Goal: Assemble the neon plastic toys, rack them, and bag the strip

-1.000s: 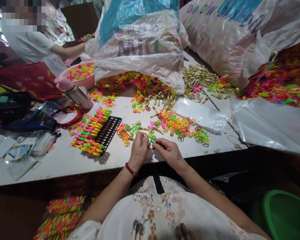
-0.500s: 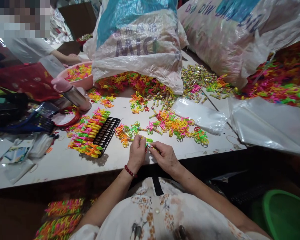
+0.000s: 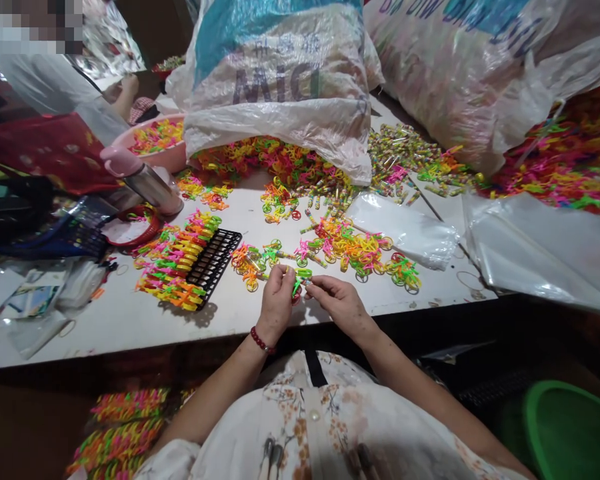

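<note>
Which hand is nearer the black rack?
Left: the left hand is to the right of the black rack; the right hand is farther off, beyond the left hand.

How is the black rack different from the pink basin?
The black rack has straight sides and many slots; the pink basin is rounded. On the black rack, toy pieces sit lined up close together, but in the pink basin they lie in a loose jumble. The black rack is nearer the left hand; the pink basin is farther back. Both hold bright, mixed colors.
</note>
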A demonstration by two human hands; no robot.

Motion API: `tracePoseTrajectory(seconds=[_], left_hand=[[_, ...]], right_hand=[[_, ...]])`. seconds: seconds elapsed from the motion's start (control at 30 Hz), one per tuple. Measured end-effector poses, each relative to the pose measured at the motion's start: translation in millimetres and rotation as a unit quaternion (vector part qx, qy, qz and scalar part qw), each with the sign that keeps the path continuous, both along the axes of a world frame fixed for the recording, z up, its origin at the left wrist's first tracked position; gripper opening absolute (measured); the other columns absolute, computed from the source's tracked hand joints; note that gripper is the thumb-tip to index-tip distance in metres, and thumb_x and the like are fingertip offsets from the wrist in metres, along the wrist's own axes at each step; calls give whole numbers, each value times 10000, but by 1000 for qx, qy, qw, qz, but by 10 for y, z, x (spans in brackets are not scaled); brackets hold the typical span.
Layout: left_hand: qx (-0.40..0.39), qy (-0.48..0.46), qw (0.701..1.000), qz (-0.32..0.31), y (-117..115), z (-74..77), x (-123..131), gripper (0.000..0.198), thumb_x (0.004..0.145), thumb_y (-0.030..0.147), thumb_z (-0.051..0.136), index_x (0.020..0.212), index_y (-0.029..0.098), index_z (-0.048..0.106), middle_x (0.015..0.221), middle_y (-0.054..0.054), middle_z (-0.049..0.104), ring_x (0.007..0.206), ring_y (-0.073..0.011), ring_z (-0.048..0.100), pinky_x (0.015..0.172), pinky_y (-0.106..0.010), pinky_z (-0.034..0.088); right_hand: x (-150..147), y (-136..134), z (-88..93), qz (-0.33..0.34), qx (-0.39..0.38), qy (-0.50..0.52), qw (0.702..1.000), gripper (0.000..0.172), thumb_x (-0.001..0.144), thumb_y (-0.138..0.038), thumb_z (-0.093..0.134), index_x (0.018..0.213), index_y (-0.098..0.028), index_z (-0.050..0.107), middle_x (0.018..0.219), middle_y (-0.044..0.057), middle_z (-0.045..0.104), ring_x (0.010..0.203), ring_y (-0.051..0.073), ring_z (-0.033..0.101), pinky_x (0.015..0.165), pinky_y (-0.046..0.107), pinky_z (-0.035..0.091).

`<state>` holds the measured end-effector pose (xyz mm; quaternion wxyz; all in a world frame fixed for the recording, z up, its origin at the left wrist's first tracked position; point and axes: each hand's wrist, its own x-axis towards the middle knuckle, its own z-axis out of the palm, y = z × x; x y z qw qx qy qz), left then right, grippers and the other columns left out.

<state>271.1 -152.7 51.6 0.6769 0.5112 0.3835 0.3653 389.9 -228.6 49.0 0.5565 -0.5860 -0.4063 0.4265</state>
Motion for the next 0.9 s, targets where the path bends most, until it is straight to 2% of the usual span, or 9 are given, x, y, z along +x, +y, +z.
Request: tracePoseTrajectory(seconds=[0.17,0.3,0.43,0.5,0.57,0.63,0.7,0.83,0.9], left_hand=[[20,51,998,-2,27,3,-14,321,874,494,560,786,207,448,549,84,418,459,-70,401,455,-188,334],[84,106,991,16,51,-5,-53,282,898,450,531,784,202,460,577,76,423,479,-71,397,473,-193,340],[39,80,996,-8,42,-10,-77,293,887,456,534,767,202,448,585,75,401,477,-72,372,458,-197,319],[16,81,996,-27,64,9,-92,303,879,463,539,761,202,442,578,77,384,472,-73,363,455,-199,313],[29,99,994,-27,147,53,-131,305,874,476,540,772,203,450,588,74,390,479,-78,372,463,-203,319],[79,138,987,18,307,114,-208,292,895,484,495,798,211,458,607,63,420,502,-95,409,489,-217,346],[175,221,956,84,523,169,-313,264,929,453,427,818,218,474,633,39,468,562,-129,467,559,-252,394],[421,404,801,135,875,166,-451,204,920,351,445,878,186,558,879,-91,617,894,-252,559,852,-419,428],[477,422,760,128,907,109,-413,214,917,337,464,931,159,582,988,-136,634,986,-285,549,919,-466,407]], right_hand=[[-9,4,0,11,19,-23,1000,255,880,-395,600,820,-167,696,747,12,656,702,132,571,676,245,456],[-61,-11,40,39,63,-113,991,237,923,-340,546,836,-170,686,746,19,648,708,140,581,690,253,452],[-169,-61,99,19,101,-233,967,227,960,-290,483,880,-171,660,751,37,632,683,140,564,670,258,444],[-195,-67,90,33,106,-265,958,235,975,-274,450,893,-175,647,754,38,632,680,140,564,670,257,451],[-170,-39,42,58,107,-288,950,230,987,-274,434,977,-179,644,803,41,653,715,145,584,697,259,471],[-86,25,-33,46,115,-336,934,242,990,-284,443,1107,-175,625,903,66,675,812,170,606,775,289,492],[47,119,-110,-4,117,-418,901,265,984,-264,450,1161,-157,615,1005,109,669,935,210,593,866,343,485],[321,349,-215,-67,41,-571,817,224,953,-183,461,1000,-132,674,1050,161,626,982,267,521,875,409,458],[391,452,-244,-63,-8,-608,792,213,938,-162,477,883,-136,681,983,156,617,942,272,505,827,407,454]])
